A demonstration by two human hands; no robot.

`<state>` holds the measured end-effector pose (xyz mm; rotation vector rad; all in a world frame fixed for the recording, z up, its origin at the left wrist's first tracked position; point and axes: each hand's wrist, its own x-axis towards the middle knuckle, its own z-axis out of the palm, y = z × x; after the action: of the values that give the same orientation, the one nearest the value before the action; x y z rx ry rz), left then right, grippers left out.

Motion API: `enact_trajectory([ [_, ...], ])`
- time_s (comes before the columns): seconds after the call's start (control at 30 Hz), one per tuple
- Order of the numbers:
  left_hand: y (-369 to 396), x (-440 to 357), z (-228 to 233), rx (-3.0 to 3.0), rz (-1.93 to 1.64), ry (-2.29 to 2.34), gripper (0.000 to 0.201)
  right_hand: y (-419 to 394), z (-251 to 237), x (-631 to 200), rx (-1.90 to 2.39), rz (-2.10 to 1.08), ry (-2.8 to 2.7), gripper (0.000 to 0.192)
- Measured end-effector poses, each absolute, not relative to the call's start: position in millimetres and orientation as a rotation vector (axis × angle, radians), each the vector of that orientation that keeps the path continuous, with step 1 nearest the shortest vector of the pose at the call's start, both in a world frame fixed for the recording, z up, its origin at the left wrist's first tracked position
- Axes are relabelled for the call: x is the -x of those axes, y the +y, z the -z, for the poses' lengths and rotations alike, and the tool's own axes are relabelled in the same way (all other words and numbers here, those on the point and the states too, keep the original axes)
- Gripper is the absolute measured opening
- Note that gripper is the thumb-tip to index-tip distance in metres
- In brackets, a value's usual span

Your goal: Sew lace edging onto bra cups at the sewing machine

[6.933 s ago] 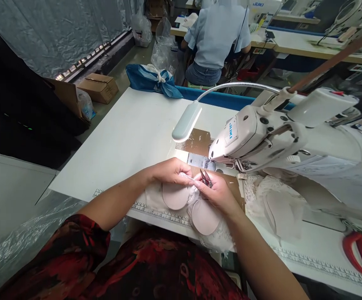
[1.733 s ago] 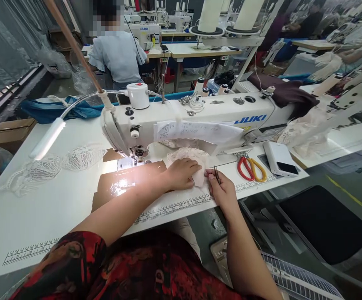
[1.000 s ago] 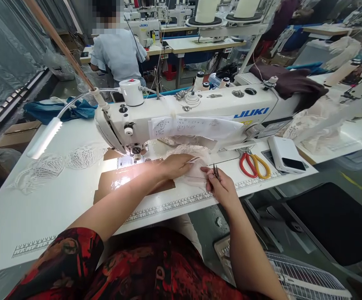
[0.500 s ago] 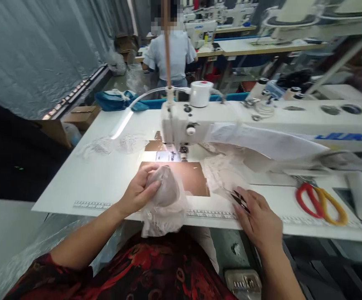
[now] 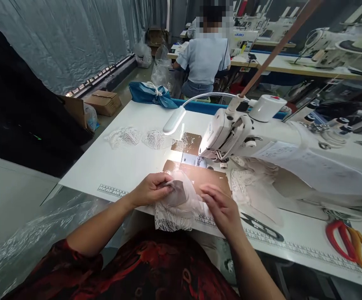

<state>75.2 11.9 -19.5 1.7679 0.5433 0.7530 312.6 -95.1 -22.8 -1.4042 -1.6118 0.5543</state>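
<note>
A pale bra cup with lace trim (image 5: 176,216) is pinched between the thumb and fingers of my left hand (image 5: 154,189), over the table's front edge. Its sheer fabric is folded up, and the lace hangs down toward my lap. My right hand (image 5: 220,208) is just right of the cup, fingers loosely bent and thumb slightly apart, with nothing visible in them. Dark thread snips (image 5: 263,227) lie on the table beside my right wrist. Behind the cup is a brown board (image 5: 212,179) in front of the sewing machine (image 5: 227,137).
Two lace pieces (image 5: 154,138) lie at the left on the white table (image 5: 106,166). Red and yellow-handled scissors (image 5: 352,246) rest at the right. More pale lace fabric (image 5: 246,187) lies under the machine arm. A lamp (image 5: 174,120) hangs over the table. A co-worker (image 5: 204,60) sits ahead.
My right hand has let go of the snips, which now lie on the table, and has moved left toward the cup. The view has turned left and tilted.
</note>
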Motion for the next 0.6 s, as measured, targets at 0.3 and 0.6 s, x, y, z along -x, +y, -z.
enact_trajectory([
  [0.3, 25, -55, 8, -1.749, -0.772, 0.711, 0.038, -56, -5, -258, 1.236, -0.697, -1.720, 0.013],
  [0.6, 116, -9, -8, -2.438, -0.172, 1.403, 0.039, -108, 8, -280, 1.388, -1.188, -0.658, 0.032],
])
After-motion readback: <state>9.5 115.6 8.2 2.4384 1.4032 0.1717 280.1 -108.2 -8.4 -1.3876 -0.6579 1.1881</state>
